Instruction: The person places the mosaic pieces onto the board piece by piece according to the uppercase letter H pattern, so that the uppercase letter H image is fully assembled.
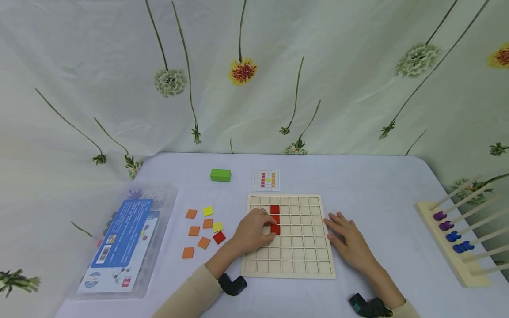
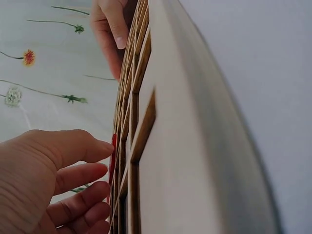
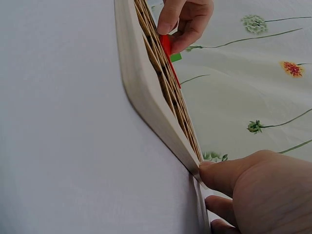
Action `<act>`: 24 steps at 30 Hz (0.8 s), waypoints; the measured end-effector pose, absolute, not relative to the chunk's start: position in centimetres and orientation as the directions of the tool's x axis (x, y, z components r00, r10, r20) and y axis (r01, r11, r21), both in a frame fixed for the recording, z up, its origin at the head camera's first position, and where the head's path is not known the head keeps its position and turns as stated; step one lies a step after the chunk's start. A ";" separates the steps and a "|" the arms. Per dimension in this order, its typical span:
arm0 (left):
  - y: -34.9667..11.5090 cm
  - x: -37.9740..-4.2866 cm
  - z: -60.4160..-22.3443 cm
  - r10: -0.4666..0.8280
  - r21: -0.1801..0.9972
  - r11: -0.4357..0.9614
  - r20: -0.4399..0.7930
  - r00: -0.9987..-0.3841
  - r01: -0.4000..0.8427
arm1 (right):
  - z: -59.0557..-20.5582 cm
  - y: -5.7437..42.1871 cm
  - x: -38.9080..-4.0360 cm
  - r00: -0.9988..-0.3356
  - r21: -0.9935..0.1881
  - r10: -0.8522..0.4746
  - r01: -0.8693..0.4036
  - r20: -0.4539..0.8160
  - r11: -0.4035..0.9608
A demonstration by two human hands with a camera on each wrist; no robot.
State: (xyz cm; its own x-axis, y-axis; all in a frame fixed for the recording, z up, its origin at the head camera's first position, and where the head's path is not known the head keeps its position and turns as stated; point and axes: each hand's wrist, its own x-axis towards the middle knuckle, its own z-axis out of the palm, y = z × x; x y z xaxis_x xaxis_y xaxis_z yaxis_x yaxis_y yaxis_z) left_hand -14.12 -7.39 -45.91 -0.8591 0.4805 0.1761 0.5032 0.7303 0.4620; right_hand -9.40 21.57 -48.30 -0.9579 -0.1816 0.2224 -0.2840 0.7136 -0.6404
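Note:
A wooden grid board (image 1: 294, 254) lies on the table. Three red square tiles (image 1: 275, 209) form a column on its upper part. My left hand (image 1: 254, 229) reaches over the board's left half, with thumb and index finger pinching the lowest red tile (image 1: 275, 229) of that column. In the right wrist view this red tile (image 3: 165, 45) shows between the left fingertips. At the board's right edge, my right hand (image 1: 351, 243) rests with fingers loosely extended, touching the rim; its thumb (image 3: 219, 174) lies against the corner in the right wrist view.
Left of the board lie several orange tiles (image 1: 194, 231), two yellow tiles (image 1: 208, 211) and a loose red tile (image 1: 219, 237). Behind it are a pattern card (image 1: 267, 180) and a green block (image 1: 220, 175). A plastic case (image 1: 123, 247) stands far left, a pegged bead rack (image 1: 449, 247) far right.

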 end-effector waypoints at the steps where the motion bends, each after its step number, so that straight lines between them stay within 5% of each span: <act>1: -7.4 -14.1 -45.9 0.482 0.455 0.733 0.178 -0.858 0.506 | -48.3 21.6 -9.4 -0.958 -0.640 -0.182 -0.284 0.223 0.714; 9: -8.5 -12.7 -44.6 0.446 0.413 0.766 0.209 -0.870 0.492 | -48.3 21.6 -9.3 -0.955 -0.632 -0.188 -0.292 0.228 0.718; 19: -15.2 -9.8 -43.0 0.249 0.492 0.763 0.376 -0.893 0.420 | -48.4 21.5 -9.4 -0.957 -0.636 -0.186 -0.286 0.221 0.717; 24: -18.3 -9.0 -44.0 0.149 0.491 0.809 0.361 -0.921 0.324 | -48.4 21.6 -9.3 -0.954 -0.632 -0.184 -0.295 0.236 0.717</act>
